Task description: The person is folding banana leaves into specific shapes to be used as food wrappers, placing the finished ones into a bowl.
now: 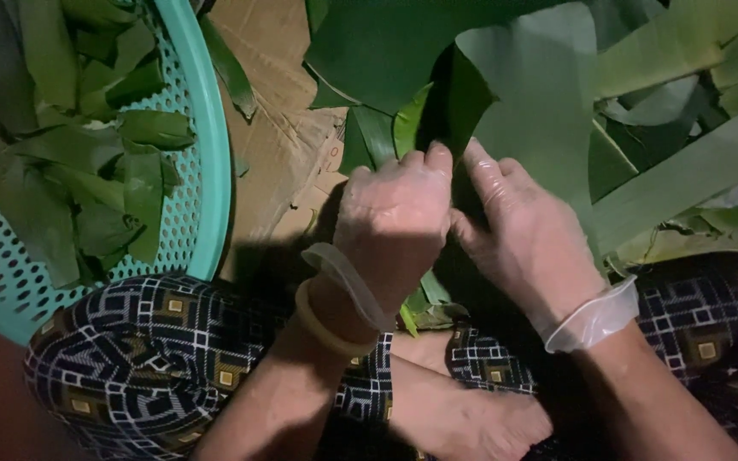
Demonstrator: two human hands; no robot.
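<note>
both gloved hands, left hand and right hand, pinch the leaf; thin, floppy, likely tears easily, so grip near its edge.

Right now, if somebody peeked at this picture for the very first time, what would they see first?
Probably the two gloved hands in the middle, the left hand and right hand, pinching a big dark green leaf between their fingertips. Next, the teal plastic basket on the left, filled with cut leaf pieces. More long leaves are heaped at upper right.

Teal perforated basket of cut green leaf pieces, flattened brown cardboard beneath, patterned dark trousers
</note>
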